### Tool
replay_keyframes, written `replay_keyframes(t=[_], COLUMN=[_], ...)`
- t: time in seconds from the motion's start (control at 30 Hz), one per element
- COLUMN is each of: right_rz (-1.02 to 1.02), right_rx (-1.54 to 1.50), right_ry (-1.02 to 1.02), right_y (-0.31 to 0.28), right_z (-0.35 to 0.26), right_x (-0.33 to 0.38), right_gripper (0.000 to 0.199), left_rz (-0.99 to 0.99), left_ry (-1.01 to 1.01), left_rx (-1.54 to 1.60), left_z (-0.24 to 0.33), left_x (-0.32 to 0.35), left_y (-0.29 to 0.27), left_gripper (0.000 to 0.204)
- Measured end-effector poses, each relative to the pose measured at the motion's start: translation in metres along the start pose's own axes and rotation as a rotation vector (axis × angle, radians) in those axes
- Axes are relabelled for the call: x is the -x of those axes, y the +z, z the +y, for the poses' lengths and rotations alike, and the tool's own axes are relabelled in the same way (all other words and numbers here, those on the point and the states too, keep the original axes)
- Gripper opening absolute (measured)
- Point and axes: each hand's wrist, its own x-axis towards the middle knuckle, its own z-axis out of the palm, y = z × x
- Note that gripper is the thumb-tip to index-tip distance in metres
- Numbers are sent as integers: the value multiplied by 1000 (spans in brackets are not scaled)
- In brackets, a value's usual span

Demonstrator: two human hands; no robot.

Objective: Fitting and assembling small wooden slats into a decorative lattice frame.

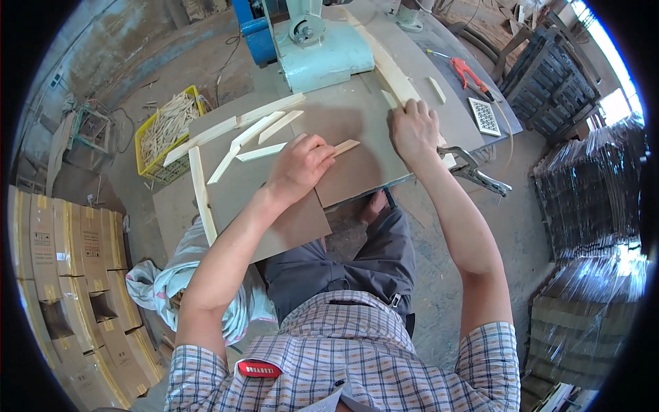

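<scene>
My left hand (pixel 302 165) is closed over the table, its thumb and fingers pinching a short wooden strip (pixel 347 146) with a slanted end that points right. On the right side of the table my right hand (pixel 416 130) is closed with its fingers curled down. Whatever its fingertips hold is hidden. Just beyond them lie a small wooden piece (pixel 389 99) and a long pale board (pixel 395 74). Left of my left hand, several thin strips with angled ends lie about, among them a joined bent pair (pixel 237 145) and a long strip (pixel 200 192) near the left edge.
A light-green machine (pixel 326 58) stands at the table's far side. Locking pliers (pixel 473 172) grip the right edge, near a red-handled tool (pixel 467 72) and a patterned tile (pixel 484 116). A yellow crate (pixel 146 168) of sticks stands at left; cardboard boxes (pixel 75 240) are stacked nearer.
</scene>
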Motion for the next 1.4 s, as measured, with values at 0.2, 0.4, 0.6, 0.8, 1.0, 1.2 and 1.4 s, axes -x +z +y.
replay_keyframes(t=[0.2,0.4,0.6,0.8,1.0,1.2,1.4], right_rz=[9,172,-18,67,141,100,104], right_rx=[-24,-550,-686,-525,-121,-47,-235], right_ry=[3,-102,-389,-219,-64,-33,30], right_y=[25,-8,-30,-31,-16,20,15], right_z=[-9,-27,-51,-22,11,2,-8], right_x=[-75,-24,34,51,21,-49,-75], right_gripper=[19,19,23,10,13,18,17], left_rz=[47,70,26,51,-26,-54,26], left_ry=[7,-18,4,-94,-238,-184,-131], left_rx=[-3,46,156,-166,-461,-163,-20], left_z=[-2,-7,-9,-6,-18,-22,-16], left_x=[-4,-2,-8,21,56,45,26], left_y=[5,4,6,-27,-70,-66,-39], left_gripper=[16,14,22,31,31,30,29])
